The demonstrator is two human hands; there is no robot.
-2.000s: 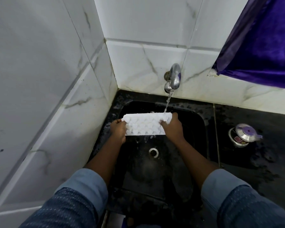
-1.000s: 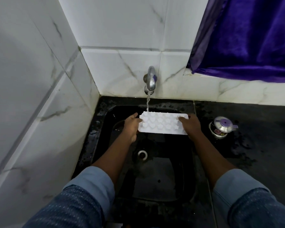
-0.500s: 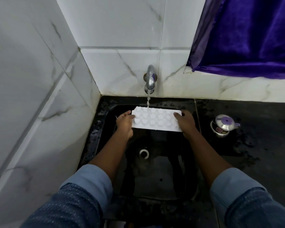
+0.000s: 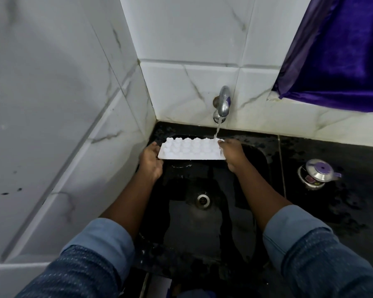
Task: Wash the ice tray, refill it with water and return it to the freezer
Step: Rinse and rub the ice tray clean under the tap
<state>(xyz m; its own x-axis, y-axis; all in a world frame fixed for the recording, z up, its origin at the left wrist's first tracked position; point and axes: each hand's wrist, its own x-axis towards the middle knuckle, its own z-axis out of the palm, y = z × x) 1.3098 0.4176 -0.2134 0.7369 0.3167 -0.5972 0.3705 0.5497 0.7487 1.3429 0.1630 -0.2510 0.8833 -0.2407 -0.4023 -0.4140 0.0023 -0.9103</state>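
— Where's the tray (image 4: 192, 149)?
— Over the sink (image 4: 259, 162), below the tap (image 4: 223, 103), roughly level. Its long axis runs left to right, bumpy face up.
— And the grip?
— The left hand (image 4: 150, 160) holds the left end and the right hand (image 4: 233, 155) holds the right end, where the water (image 4: 217, 131) lands.

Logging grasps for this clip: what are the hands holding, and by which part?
Both hold the white ice tray: the left hand grips its left short end, the right hand its right short end.
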